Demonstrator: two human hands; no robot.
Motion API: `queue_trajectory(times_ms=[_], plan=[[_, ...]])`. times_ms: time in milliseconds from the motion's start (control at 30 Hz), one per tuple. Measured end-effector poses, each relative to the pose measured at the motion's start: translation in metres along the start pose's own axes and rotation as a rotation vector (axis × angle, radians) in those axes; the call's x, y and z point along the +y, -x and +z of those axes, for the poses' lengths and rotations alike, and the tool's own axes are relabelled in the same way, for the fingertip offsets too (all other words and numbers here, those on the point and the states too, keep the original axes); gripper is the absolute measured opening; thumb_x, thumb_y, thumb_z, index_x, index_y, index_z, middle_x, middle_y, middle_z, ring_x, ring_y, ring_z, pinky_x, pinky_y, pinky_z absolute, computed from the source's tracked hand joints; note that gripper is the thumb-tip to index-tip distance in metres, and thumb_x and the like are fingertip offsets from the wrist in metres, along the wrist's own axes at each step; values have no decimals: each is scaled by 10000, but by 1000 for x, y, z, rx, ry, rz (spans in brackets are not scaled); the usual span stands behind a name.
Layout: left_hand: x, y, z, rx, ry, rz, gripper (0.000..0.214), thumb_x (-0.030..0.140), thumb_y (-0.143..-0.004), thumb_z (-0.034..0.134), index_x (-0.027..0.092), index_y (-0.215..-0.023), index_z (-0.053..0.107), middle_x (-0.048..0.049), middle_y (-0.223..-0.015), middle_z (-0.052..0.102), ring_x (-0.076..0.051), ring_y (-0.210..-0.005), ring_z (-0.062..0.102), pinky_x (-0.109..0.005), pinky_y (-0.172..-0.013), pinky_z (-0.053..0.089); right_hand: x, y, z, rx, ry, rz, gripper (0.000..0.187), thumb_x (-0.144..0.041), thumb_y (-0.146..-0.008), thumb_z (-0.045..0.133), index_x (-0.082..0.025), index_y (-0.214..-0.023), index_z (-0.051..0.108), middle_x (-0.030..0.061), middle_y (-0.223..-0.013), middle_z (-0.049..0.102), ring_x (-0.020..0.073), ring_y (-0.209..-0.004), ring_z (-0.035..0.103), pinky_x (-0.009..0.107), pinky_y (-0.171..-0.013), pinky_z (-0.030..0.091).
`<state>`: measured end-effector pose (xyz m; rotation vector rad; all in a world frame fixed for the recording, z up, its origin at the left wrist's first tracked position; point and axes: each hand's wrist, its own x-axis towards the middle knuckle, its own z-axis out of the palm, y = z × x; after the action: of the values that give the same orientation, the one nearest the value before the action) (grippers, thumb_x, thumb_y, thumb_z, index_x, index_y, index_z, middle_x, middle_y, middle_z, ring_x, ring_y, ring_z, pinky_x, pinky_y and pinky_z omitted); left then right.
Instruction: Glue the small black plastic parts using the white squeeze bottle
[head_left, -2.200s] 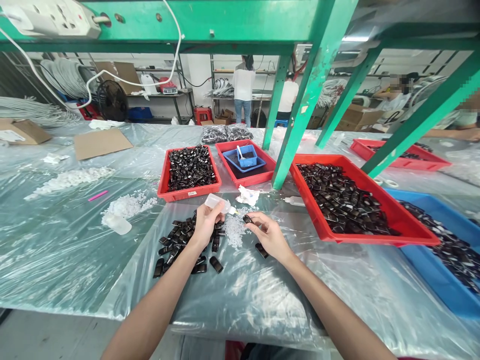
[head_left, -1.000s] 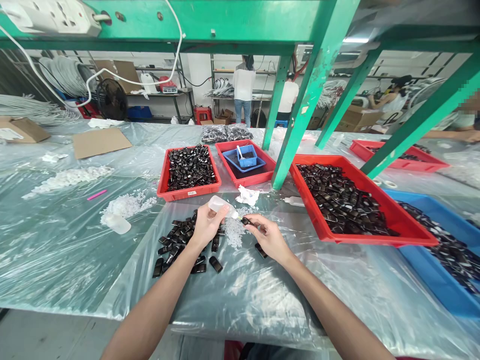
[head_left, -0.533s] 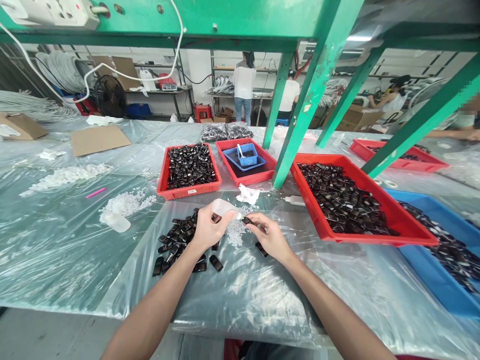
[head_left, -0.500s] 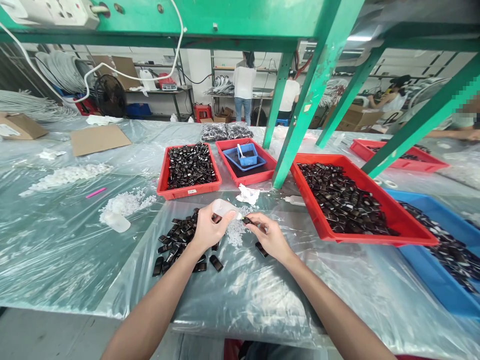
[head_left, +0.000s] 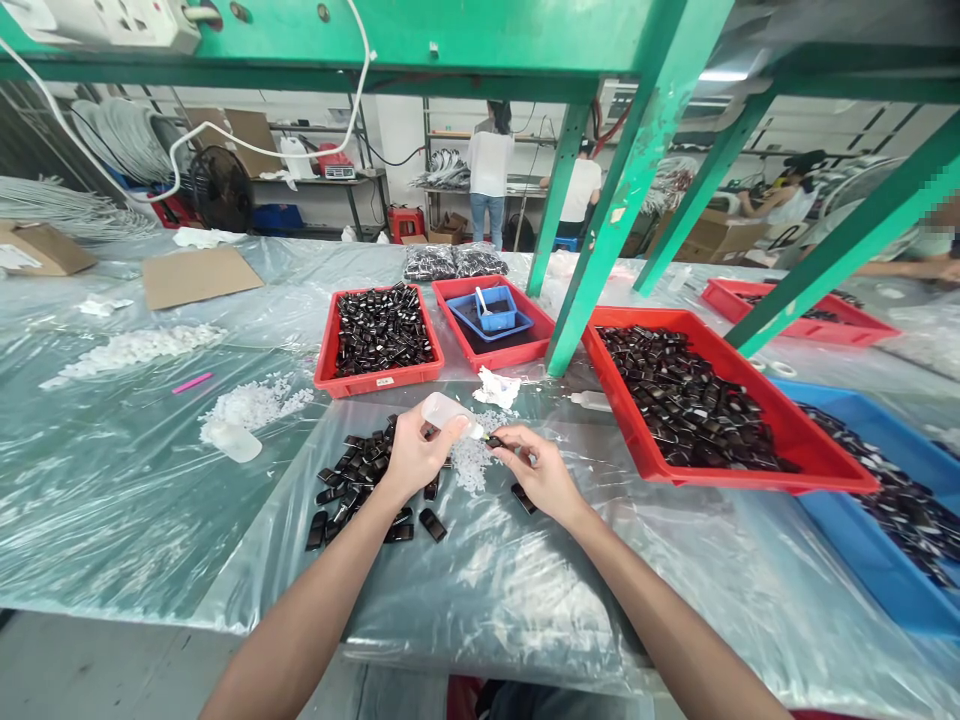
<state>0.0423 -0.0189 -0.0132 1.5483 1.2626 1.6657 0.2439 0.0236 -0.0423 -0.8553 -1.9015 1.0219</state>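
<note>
Left hand (head_left: 411, 458) gripping squeeze bottle (head_left: 444, 410), right hand (head_left: 536, 472) pinching black part (head_left: 494, 441)

Head view, sole camera: worn on the person's head, facing forward and down over the table (head_left: 150, 480).
Near field, low centre: forearms, left hand (head_left: 412, 460), right hand (head_left: 536, 475).
Middle field: red trays (head_left: 379, 383).
Top edge: green frame (head_left: 450, 40).
Far field: shelving, standing people.

Factory workshop. Red trays (head_left: 379, 381) of small black parts (head_left: 382, 325) beside the green post (head_left: 592, 250); boxes (head_left: 716, 235) and workers (head_left: 489, 165) beyond it.
</note>
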Motion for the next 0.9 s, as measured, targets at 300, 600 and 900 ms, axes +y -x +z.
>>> queue_trajectory(times_ms=[300, 600, 900], plan=[[4, 2, 0, 17, -38, -39, 218, 381, -832, 727, 165, -803, 717, -51, -750, 687, -186, -699, 609, -257, -599, 443, 1, 1, 0, -4, 11, 11, 196, -393, -924, 635, -221, -995, 696, 46, -951, 728, 186, -806, 652, 277, -638, 455], [-2, -4, 2, 43, 137, -166, 364, 499, -809, 742, 143, -757, 684, -22, -653, 626, -125, -537, 518, -250, -522, 409, -3, 1, 0, -21, 18, 37, 208, -402, -916, 637, -216, -999, 684, 34, -884, 728, 179, -758, 645, 271, -602, 427], [-9, -13, -2, 179, 409, -355, 407, 522, -779, 747, 131, -705, 659, -14, -547, 568, -99, -479, 476, -227, -449, 282, -3, -9, -43, -96, 332, -11, 123, -341, -875, 653, -226, -910, 683, 30, -828, 721, 200, -742, 641, 290, -633, 440]])
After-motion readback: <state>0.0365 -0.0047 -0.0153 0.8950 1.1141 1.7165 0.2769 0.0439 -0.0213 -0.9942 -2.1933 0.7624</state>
